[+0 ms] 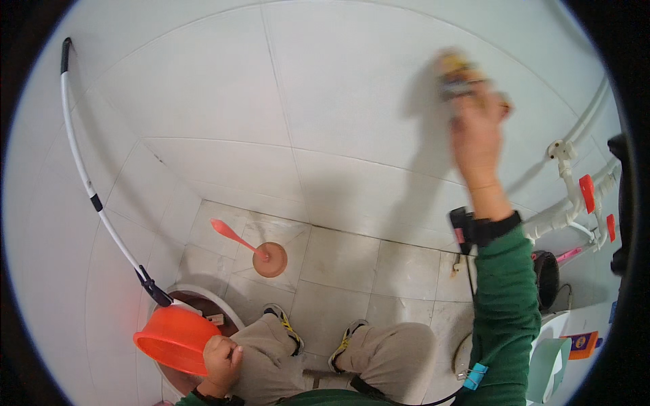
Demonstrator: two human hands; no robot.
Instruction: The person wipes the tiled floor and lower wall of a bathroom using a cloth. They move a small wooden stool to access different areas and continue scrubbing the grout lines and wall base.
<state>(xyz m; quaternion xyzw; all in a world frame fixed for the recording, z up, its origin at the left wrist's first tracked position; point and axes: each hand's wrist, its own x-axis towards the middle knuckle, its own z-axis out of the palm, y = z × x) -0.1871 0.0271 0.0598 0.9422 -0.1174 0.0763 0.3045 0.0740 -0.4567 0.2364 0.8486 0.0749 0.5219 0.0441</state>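
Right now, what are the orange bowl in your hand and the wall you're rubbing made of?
The orange bowl in the left hand looks like plastic: one bright, even colour, a thin rim and a dull sheen. The wall looks like glazed ceramic tile: large white glossy panels split by thin grout lines. The thing in the right hand is too blurred to tell.

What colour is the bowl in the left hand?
Orange bowl, held by the left hand; head view.

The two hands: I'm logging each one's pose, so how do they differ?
The left hand is low beside the knee, gripping the rim of an orange basin. The right hand is raised against the white tiled wall, pressing a blurred scrubbing item there. The left hand looks sharp, the right smeared. Both are bare.
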